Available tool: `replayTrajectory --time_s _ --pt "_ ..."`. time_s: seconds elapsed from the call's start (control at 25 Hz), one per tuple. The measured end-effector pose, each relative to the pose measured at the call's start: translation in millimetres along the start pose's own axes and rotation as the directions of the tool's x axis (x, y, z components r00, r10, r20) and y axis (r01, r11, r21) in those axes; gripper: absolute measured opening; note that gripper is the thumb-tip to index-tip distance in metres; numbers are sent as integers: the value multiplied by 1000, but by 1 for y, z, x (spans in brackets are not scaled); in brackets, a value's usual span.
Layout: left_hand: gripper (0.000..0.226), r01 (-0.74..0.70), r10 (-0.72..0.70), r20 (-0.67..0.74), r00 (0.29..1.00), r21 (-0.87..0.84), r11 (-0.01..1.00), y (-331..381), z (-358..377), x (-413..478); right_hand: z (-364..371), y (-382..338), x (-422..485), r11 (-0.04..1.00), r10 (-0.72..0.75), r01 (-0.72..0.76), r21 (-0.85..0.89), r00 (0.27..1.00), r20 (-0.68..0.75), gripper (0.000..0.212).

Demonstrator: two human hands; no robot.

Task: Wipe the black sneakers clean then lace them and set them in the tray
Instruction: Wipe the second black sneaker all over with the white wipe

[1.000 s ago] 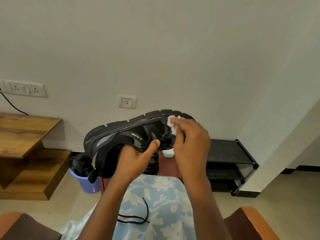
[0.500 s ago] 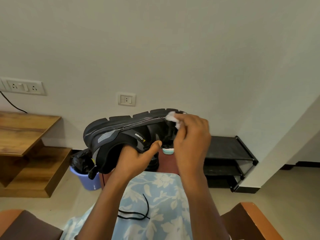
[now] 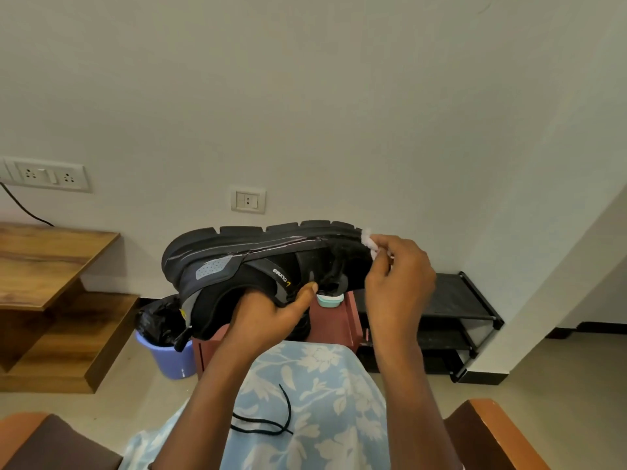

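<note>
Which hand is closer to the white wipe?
Right. The right hand pinches the white wipe at the toe of the black sneaker; the left hand grips its collar, apart from the wipe.

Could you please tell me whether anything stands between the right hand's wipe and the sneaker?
Nothing visible does: the wipe pinched in the right hand touches the toe end of the sneaker, which the left hand holds sole-up.

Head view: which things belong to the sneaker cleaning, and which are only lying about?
For the job: sneaker, gripped by the left hand; white wipe, pinched by the right hand; black lace.
Lying about: blue bin, wall socket, wooden shelf.
</note>
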State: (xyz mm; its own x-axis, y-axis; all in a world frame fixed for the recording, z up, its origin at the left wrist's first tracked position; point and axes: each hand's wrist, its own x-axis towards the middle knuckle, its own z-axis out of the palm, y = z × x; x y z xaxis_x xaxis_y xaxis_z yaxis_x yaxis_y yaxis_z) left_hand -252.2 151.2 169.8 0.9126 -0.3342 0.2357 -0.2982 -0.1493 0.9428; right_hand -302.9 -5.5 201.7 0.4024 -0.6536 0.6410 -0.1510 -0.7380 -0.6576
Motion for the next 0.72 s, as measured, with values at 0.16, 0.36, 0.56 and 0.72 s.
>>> replayTrajectory --time_s 0.16,0.36,0.56,0.72 --pt "35 -58 56 17 998 89 994 -2 5 -4 8 -41 -23 956 -294 293 29 956 21 41" --pt "35 -39 41 -38 998 34 999 -9 -3 2 -1 -7 -6 974 -219 219 61 976 -6 36" --pt "32 8 -7 -14 1000 50 999 -4 -2 2 -3 2 -4 996 -73 73 48 997 -4 23" --pt "36 -36 36 6 999 111 993 -2 4 -3 5 -36 -21 951 -293 291 101 956 6 39"
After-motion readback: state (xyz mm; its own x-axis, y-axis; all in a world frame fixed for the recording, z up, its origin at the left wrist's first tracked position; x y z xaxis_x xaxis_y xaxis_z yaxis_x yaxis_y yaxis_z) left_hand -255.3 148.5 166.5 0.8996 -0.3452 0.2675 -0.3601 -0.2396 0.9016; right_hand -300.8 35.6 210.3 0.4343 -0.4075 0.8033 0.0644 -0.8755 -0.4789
